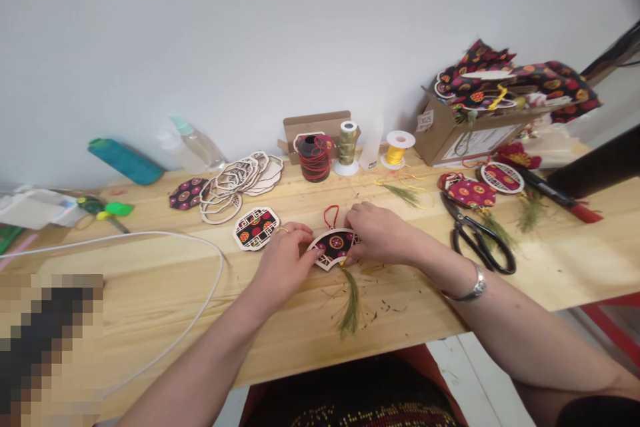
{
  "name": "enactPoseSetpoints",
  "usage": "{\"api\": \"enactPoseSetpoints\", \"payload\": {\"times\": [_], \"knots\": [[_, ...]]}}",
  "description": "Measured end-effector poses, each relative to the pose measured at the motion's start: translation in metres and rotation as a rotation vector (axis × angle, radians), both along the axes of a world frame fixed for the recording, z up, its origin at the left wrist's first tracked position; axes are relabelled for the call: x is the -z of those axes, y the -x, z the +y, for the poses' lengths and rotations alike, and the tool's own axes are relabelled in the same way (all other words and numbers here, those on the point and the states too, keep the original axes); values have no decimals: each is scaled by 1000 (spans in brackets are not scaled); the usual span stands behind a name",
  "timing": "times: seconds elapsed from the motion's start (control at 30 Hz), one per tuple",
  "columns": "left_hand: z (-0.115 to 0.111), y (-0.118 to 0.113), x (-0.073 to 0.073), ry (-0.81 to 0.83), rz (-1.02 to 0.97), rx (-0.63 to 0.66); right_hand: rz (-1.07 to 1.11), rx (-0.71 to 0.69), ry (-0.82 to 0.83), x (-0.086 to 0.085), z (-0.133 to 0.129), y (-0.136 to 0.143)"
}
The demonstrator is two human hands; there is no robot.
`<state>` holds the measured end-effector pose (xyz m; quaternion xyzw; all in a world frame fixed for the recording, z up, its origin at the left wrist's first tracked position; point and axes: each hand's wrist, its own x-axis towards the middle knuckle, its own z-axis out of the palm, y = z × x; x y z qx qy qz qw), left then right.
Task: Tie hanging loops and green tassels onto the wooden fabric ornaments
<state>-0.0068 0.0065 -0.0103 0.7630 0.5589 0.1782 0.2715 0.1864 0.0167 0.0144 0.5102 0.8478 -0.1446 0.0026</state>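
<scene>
A fan-shaped ornament with a pale wooden frame and dark patterned fabric is held between my hands near the middle of the table. My left hand grips its left end with thumb and fingers, and my right hand pinches the right end. A red cord loop stands up from its top edge. From its lower edge a green tassel hangs down onto the wood. Just left of my left hand lies a second framed ornament with dark floral fabric.
Black-handled scissors lie right of my right hand, near finished ornaments. Behind are wooden frames, a red cord spool, a yellow spool and a fabric-filled cardboard box. A white cable curves across the left side.
</scene>
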Motion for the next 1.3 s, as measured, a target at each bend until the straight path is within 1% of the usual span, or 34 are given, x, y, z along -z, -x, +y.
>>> {"api": "enactPoseSetpoints", "payload": {"times": [0.2,0.43,0.63,0.7,0.8,0.93,1.0,1.13,1.23,1.3], "knots": [[-4,1,0,44,-65,-23,46,16,-21,3,-2,-2],[-5,0,-5,81,-75,-24,77,63,65,3,-1,-3],[-5,2,2,185,-172,-71,113,91,112,5,-1,-4],[-4,4,5,189,-204,-65,123,91,112,5,-1,-5],[-1,5,5,144,-201,-36,121,88,110,6,-1,-6],[-1,5,-2,122,-161,33,141,89,115,4,-1,-5],[-1,4,-5,133,-164,41,156,93,133,2,-1,-5],[-1,3,-8,152,-186,18,190,78,223,-5,2,-8],[-1,3,-8,161,-204,17,323,30,353,-7,6,-14],[-1,4,-9,162,-205,17,412,10,397,-6,10,-17]]}}
